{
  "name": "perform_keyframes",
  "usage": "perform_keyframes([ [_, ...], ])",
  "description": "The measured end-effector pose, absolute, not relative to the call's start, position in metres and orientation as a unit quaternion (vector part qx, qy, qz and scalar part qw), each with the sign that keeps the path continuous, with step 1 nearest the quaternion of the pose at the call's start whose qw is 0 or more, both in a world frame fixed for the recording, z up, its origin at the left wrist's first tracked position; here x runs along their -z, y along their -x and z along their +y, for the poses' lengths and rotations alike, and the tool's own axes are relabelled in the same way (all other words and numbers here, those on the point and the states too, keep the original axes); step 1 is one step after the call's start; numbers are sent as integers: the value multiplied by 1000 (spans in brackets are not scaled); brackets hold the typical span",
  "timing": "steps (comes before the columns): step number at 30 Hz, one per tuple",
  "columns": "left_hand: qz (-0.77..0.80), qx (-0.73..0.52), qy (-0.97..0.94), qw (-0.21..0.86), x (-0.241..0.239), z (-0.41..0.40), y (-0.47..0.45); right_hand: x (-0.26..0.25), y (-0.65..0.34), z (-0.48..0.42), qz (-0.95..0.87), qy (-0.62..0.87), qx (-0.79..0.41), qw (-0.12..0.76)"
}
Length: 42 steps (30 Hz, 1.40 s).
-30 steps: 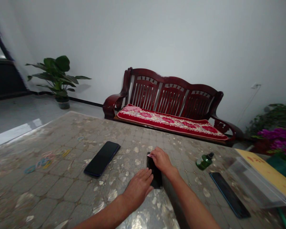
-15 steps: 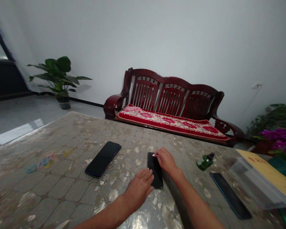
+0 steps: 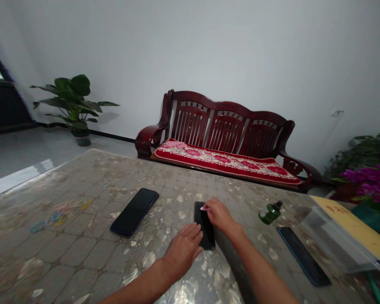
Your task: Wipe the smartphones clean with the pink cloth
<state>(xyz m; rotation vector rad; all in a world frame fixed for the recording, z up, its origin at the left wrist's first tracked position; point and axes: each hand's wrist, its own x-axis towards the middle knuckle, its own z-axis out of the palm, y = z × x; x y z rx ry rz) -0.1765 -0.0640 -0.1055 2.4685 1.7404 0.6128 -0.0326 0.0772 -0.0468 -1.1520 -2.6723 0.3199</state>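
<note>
A small black phone (image 3: 202, 228) lies face up on the patterned table (image 3: 82, 236). My left hand (image 3: 183, 249) rests flat beside it, fingers stretched out and touching its near left edge. My right hand (image 3: 220, 216) sits on the phone's right side, fingers pinched on a small pink thing (image 3: 203, 208) pressed to the screen. A larger dark phone (image 3: 135, 204) lies to the left, apart from both hands.
A green bottle (image 3: 270, 212) lies on its side to the right, with a third dark phone (image 3: 302, 255) and a clear box (image 3: 345, 236) beyond it. Coloured rubber bands (image 3: 55, 213) are scattered at the left. A wooden bench (image 3: 224, 143) stands behind the table.
My right hand has drawn slightly toward the phone's middle with the pink thing. The left hand has stayed in place.
</note>
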Motion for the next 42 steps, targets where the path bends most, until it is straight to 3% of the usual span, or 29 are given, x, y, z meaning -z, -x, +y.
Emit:
perform_keyframes([
  [5,561,-205,-802,29,103,-64,177,48,27,66,-918,360,-138,86],
  [13,559,-210,-802,31,102,-64,177,51,39,77,-900,401,-100,137],
  [34,557,-203,-805,23,105,-63,177,46,45,60,-914,383,-110,73],
  [42,555,-217,-802,31,104,-64,178,39,56,67,-900,418,-86,85],
])
